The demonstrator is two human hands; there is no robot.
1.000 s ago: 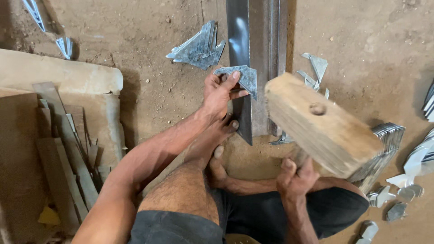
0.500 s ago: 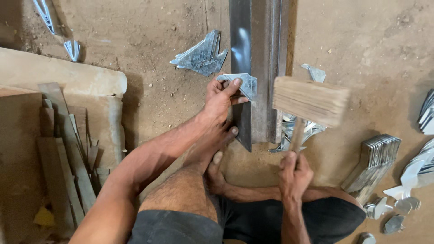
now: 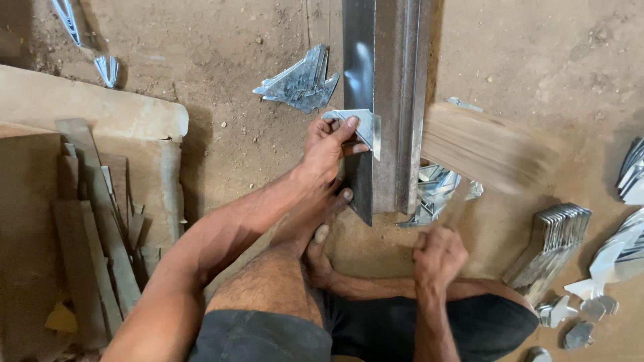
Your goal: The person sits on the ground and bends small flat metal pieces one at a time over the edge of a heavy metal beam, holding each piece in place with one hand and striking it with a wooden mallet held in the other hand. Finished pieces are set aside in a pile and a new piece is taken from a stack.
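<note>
Hands work on a dirt floor [image 3: 221, 40], seen from above. The left hand [image 3: 329, 144] is closed on a small bent metal piece [image 3: 362, 125], with the thumb on top and the fingers under it, and it presses this piece against the left edge of a long steel angle [image 3: 382, 100]. The angle lies on the floor and runs from near the person to the far edge of the view. A bare foot [image 3: 315, 208] rests against the near end of the angle, the toes touching its left side.

The right hand [image 3: 437, 255] is clamped on the handle of a wooden mallet [image 3: 486, 147]. The mallet head is blurred, it is just to the right of the angle and above the floor. I cannot tell if it touches the angle.

Under the mallet head, beside the right side of the angle, lies a loose heap of shiny metal cuttings [image 3: 436, 191]. On the far left of the angle there is a small pile of pointed metal pieces [image 3: 302, 84]. At the right, a neat stack of flat metal plates [image 3: 553, 238] stands on the floor, and more cut shapes [image 3: 604, 268] lie beside it. At the left, wooden slats [image 3: 87, 221] lie on a pale board [image 3: 94, 100]. The person wears dark shorts [image 3: 261, 338].
</note>
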